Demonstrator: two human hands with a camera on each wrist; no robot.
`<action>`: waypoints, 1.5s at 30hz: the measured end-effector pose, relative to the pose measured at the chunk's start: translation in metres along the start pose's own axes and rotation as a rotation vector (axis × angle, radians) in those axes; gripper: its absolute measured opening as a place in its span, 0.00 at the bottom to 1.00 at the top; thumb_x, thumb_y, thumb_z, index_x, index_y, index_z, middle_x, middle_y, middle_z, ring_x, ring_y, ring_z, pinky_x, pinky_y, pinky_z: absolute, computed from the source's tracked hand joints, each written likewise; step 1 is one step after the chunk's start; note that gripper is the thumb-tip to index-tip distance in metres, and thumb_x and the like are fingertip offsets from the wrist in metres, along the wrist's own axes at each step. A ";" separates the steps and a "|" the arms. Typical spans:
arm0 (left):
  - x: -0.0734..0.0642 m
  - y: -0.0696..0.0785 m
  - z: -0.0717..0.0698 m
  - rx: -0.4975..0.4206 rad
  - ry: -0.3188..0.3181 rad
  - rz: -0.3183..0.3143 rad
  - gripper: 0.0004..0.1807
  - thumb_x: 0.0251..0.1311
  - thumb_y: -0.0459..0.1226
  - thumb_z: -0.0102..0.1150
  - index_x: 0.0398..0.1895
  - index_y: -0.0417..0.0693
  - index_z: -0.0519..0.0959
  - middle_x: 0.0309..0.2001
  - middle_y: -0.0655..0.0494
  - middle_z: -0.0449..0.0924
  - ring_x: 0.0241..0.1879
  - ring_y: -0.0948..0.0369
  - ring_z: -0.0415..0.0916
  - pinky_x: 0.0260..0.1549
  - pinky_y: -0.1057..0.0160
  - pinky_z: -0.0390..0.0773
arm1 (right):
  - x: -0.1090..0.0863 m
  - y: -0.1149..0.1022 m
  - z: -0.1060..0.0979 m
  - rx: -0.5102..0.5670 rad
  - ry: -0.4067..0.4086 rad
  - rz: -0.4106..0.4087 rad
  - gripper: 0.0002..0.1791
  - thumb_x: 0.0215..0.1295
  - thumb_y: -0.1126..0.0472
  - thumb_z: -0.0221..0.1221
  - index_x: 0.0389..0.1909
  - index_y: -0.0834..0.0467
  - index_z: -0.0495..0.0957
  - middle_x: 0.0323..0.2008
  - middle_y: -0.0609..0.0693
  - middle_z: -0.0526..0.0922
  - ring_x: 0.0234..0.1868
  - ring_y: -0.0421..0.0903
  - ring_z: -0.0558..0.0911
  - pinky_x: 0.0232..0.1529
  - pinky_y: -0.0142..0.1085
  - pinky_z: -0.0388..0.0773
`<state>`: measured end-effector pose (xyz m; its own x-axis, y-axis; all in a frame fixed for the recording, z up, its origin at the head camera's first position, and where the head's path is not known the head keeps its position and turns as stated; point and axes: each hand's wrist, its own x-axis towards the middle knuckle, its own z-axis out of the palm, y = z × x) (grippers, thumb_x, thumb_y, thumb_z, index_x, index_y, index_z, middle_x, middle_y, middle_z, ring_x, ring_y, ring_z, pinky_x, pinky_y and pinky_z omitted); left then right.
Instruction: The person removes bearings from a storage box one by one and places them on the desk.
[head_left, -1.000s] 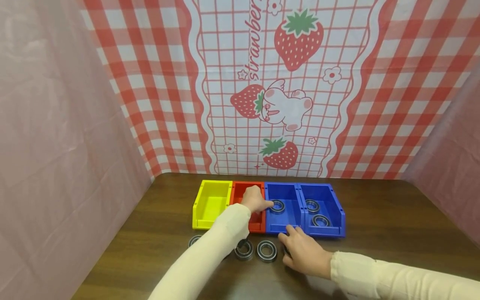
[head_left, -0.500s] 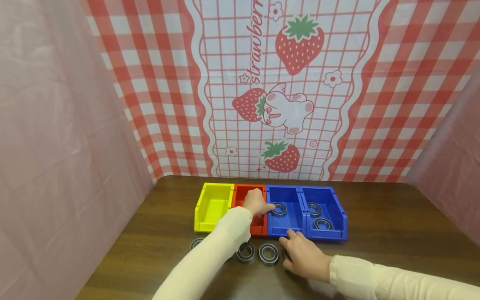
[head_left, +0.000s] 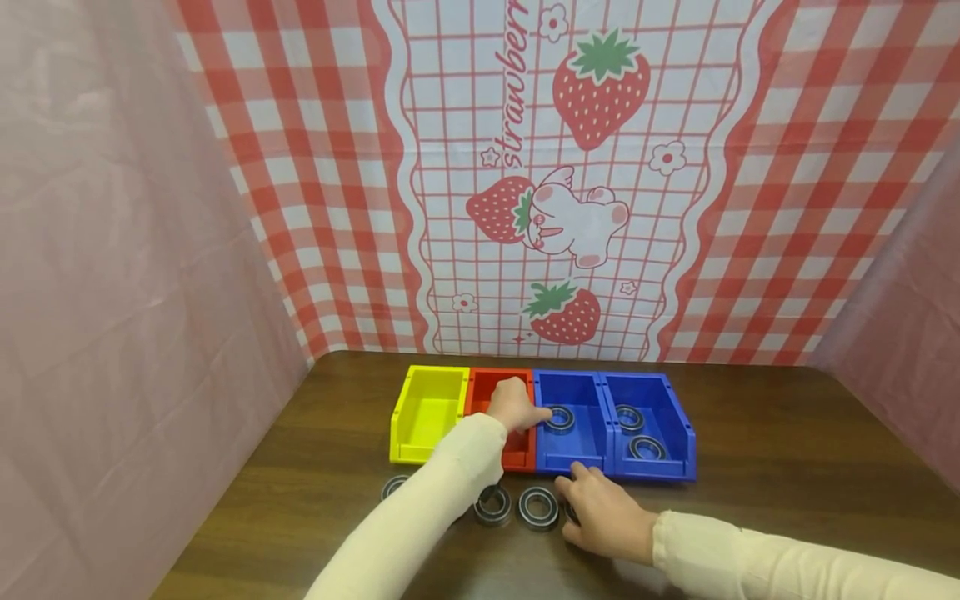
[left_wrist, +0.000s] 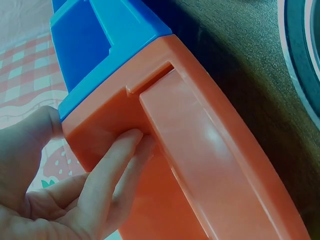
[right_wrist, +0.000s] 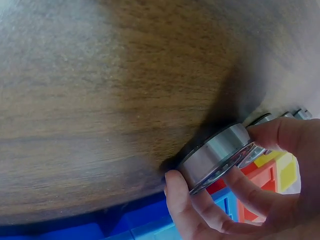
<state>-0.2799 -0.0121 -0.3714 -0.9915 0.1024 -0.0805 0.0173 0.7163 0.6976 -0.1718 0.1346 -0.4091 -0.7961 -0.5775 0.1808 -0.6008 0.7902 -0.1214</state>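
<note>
My left hand (head_left: pixel 516 406) reaches into the red bin (left_wrist: pixel 215 130). Its thumb lies over the side toward the neighbouring blue bin (head_left: pixel 573 442), and its fingers press the inside of the red wall, so the hand pinches that shared side. On the table in front of the blue bins, my right hand (head_left: pixel 609 512) grips a ball bearing (right_wrist: pixel 215 155) by its rim between thumb and fingers. In the head view the hand mostly hides this bearing. One bearing (head_left: pixel 559 420) lies in the left blue bin, close to my left thumb.
A yellow bin (head_left: pixel 427 417) stands leftmost in the row. The right blue bin (head_left: pixel 678 467) holds two bearings (head_left: pixel 647 449). Along the table front lie more bearings (head_left: pixel 538 508), partly covered by the left sleeve (head_left: pixel 420 508). A checked cloth (head_left: pixel 337 208) hangs behind the table.
The head view has tilted slightly, so everything sits a little lower. My right hand has shifted slightly left with its bearing. The left hand stays on the red bin's side.
</note>
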 end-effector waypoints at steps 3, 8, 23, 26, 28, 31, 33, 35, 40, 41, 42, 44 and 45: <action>0.000 0.000 0.000 -0.008 0.001 0.003 0.20 0.53 0.42 0.69 0.41 0.36 0.77 0.26 0.48 0.80 0.19 0.59 0.76 0.26 0.62 0.82 | 0.001 0.001 0.001 0.011 -0.006 0.002 0.14 0.38 0.60 0.68 0.29 0.57 0.76 0.26 0.47 0.72 0.26 0.44 0.70 0.25 0.35 0.69; -0.001 0.000 0.001 -0.015 -0.002 0.007 0.20 0.53 0.42 0.69 0.41 0.36 0.77 0.26 0.49 0.80 0.19 0.59 0.76 0.26 0.62 0.82 | 0.000 0.002 0.002 0.013 -0.001 -0.006 0.14 0.38 0.60 0.68 0.28 0.56 0.76 0.25 0.47 0.72 0.25 0.43 0.71 0.24 0.34 0.69; 0.000 0.002 -0.001 -0.003 0.014 0.006 0.18 0.53 0.43 0.69 0.38 0.37 0.77 0.24 0.50 0.79 0.19 0.60 0.75 0.23 0.65 0.80 | 0.001 0.000 0.000 0.000 -0.036 0.016 0.20 0.40 0.56 0.71 0.31 0.57 0.73 0.27 0.49 0.72 0.28 0.46 0.72 0.25 0.39 0.72; 0.000 0.002 -0.001 0.001 0.011 0.009 0.18 0.52 0.43 0.70 0.35 0.37 0.78 0.23 0.50 0.79 0.18 0.60 0.76 0.22 0.65 0.80 | 0.002 0.000 -0.005 0.030 -0.086 0.029 0.20 0.41 0.53 0.72 0.31 0.57 0.74 0.27 0.49 0.72 0.28 0.46 0.72 0.25 0.39 0.71; 0.000 0.001 -0.002 -0.012 0.009 0.005 0.17 0.52 0.42 0.70 0.34 0.38 0.77 0.24 0.50 0.80 0.19 0.60 0.78 0.23 0.65 0.81 | 0.003 0.000 -0.008 0.049 -0.122 0.038 0.20 0.42 0.52 0.72 0.32 0.56 0.75 0.28 0.49 0.73 0.28 0.45 0.73 0.25 0.39 0.72; 0.000 -0.003 -0.003 -0.021 0.000 -0.004 0.16 0.51 0.42 0.71 0.31 0.38 0.78 0.23 0.48 0.82 0.18 0.58 0.81 0.24 0.65 0.82 | 0.005 0.000 -0.012 0.069 -0.164 0.037 0.21 0.43 0.50 0.72 0.32 0.56 0.76 0.28 0.49 0.74 0.27 0.44 0.74 0.25 0.39 0.73; 0.001 -0.006 -0.002 -0.030 -0.010 -0.013 0.16 0.51 0.42 0.71 0.29 0.38 0.78 0.22 0.48 0.82 0.18 0.57 0.82 0.24 0.64 0.82 | 0.006 0.000 -0.013 0.080 -0.181 0.028 0.21 0.43 0.49 0.72 0.32 0.56 0.77 0.28 0.48 0.75 0.27 0.44 0.75 0.25 0.39 0.73; 0.002 -0.009 -0.002 -0.032 -0.019 -0.017 0.16 0.50 0.42 0.71 0.28 0.37 0.78 0.21 0.48 0.83 0.18 0.57 0.82 0.24 0.64 0.82 | 0.007 0.000 -0.015 0.087 -0.196 0.018 0.21 0.43 0.49 0.72 0.32 0.57 0.77 0.28 0.48 0.75 0.27 0.42 0.75 0.26 0.37 0.73; 0.005 -0.012 -0.002 -0.034 -0.035 -0.033 0.17 0.50 0.43 0.71 0.29 0.38 0.78 0.21 0.49 0.82 0.18 0.58 0.82 0.24 0.65 0.82 | 0.015 0.000 -0.027 0.132 -0.267 0.022 0.18 0.45 0.51 0.71 0.31 0.57 0.78 0.27 0.48 0.78 0.27 0.41 0.75 0.27 0.35 0.73; 0.006 -0.011 -0.002 -0.032 -0.035 -0.035 0.17 0.50 0.43 0.71 0.30 0.38 0.78 0.21 0.49 0.82 0.18 0.58 0.82 0.25 0.65 0.82 | 0.017 0.001 -0.031 0.144 -0.285 0.030 0.17 0.46 0.51 0.71 0.31 0.57 0.78 0.27 0.48 0.78 0.27 0.41 0.75 0.27 0.35 0.73; 0.007 -0.011 -0.002 -0.029 -0.034 -0.036 0.17 0.50 0.43 0.71 0.30 0.38 0.78 0.21 0.49 0.82 0.18 0.58 0.83 0.25 0.65 0.82 | 0.020 0.002 -0.036 0.153 -0.301 0.042 0.17 0.47 0.52 0.71 0.30 0.58 0.78 0.26 0.48 0.79 0.26 0.40 0.75 0.27 0.35 0.74; 0.008 -0.009 -0.003 -0.019 -0.032 -0.032 0.17 0.51 0.44 0.71 0.28 0.39 0.78 0.21 0.49 0.82 0.19 0.57 0.83 0.26 0.66 0.82 | 0.026 0.004 -0.046 0.159 -0.333 0.070 0.16 0.48 0.52 0.71 0.31 0.58 0.79 0.26 0.48 0.80 0.26 0.40 0.75 0.28 0.35 0.75; 0.009 -0.008 -0.003 -0.014 -0.031 -0.030 0.17 0.51 0.44 0.71 0.27 0.39 0.78 0.20 0.49 0.82 0.19 0.57 0.83 0.26 0.66 0.82 | 0.029 0.005 -0.051 0.164 -0.348 0.089 0.16 0.49 0.52 0.71 0.31 0.59 0.79 0.25 0.48 0.80 0.25 0.40 0.75 0.28 0.35 0.75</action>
<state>-0.2889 -0.0187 -0.3753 -0.9871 0.1026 -0.1233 -0.0142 0.7099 0.7042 -0.1945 0.1324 -0.3545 -0.8056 -0.5659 -0.1754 -0.5099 0.8130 -0.2812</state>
